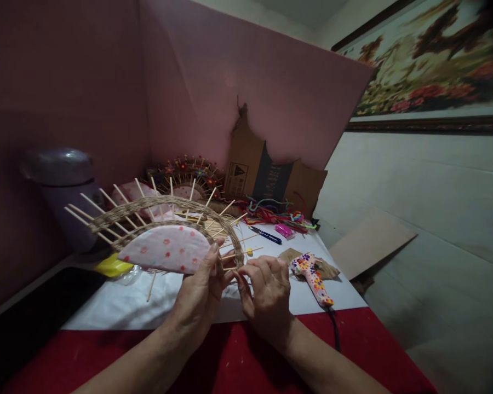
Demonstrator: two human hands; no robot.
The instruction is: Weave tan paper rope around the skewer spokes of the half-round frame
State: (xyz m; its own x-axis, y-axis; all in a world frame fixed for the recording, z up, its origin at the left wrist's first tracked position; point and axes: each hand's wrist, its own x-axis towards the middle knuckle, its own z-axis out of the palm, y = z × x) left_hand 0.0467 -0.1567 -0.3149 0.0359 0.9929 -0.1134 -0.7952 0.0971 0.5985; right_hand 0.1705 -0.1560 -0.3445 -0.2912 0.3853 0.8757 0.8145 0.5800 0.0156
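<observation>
A half-round woven fan frame (163, 249) is held up over the table. Its centre is covered in white cloth with red spots, and thin wooden sticks radiate from it through two bands of brown twine. My left hand (203, 284) grips its right lower part, thumb on the cloth and fingers behind. At the right end of the outer twine band, my right hand (265, 287) has thumb and fingers pinched together. Whether the pinch is on the twine or a stick end is hard to make out.
A flower-patterned glue gun (312, 276) with a black cord lies at the right. Behind are snips (265, 235), a pink packet (285, 231), coloured pipe cleaners (271, 207), torn cardboard (250, 164) and a decorated fan (189, 175). A purple flask (68, 191) stands left, near yellow plastic (114, 266).
</observation>
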